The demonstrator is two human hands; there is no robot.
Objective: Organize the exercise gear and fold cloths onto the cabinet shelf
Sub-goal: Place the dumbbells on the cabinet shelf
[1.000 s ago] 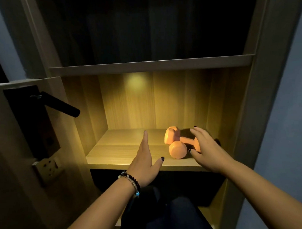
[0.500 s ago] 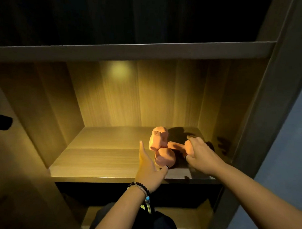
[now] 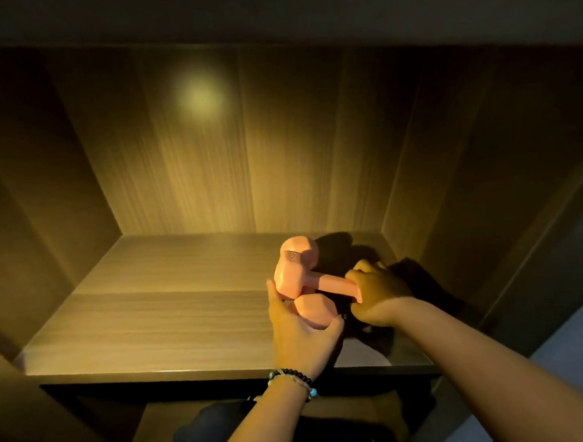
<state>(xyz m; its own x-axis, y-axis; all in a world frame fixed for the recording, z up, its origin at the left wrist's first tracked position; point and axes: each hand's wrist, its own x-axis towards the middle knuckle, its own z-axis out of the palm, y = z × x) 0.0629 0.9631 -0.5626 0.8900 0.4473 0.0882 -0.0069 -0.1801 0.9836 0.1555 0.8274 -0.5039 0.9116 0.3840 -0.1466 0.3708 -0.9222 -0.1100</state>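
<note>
1. Progress: two pink dumbbells are on the cabinet shelf [image 3: 155,324], towards its right side, just in front of the right wall. Judged from their position, the exercise gear has reached the shelf but is not yet settled; both hands are on it, apparently aligning the pair.

2. Rear dumbbell [image 3: 297,270]: lies crosswise, one head to the left and the bar running right. The right hand [image 3: 378,294] covers its right end, so the second head is hidden. Its fingers are curled around that end, grasping it.

3. Front dumbbell [image 3: 313,311]: only one head shows, touching the rear dumbbell's left head from the near side. The left hand [image 3: 300,333] cups this head, thumb on its right side and fingers rising along its left, so it is grasping the head. Whether the dumbbell rests fully on the shelf cannot be told.

4. Outstanding: no cloths are in view, folded or otherwise. That part of the task is judged not yet done. The left and centre of the shelf carry nothing visible.

5. Count: dumbbells, two; hands, two; cloths, none visible; lit shelves, one, with a dark lower compartment [image 3: 224,418] beneath it.

6. Other: a beaded bracelet [image 3: 294,379] on the left wrist; a light spot [image 3: 198,96] on the back panel.
</note>
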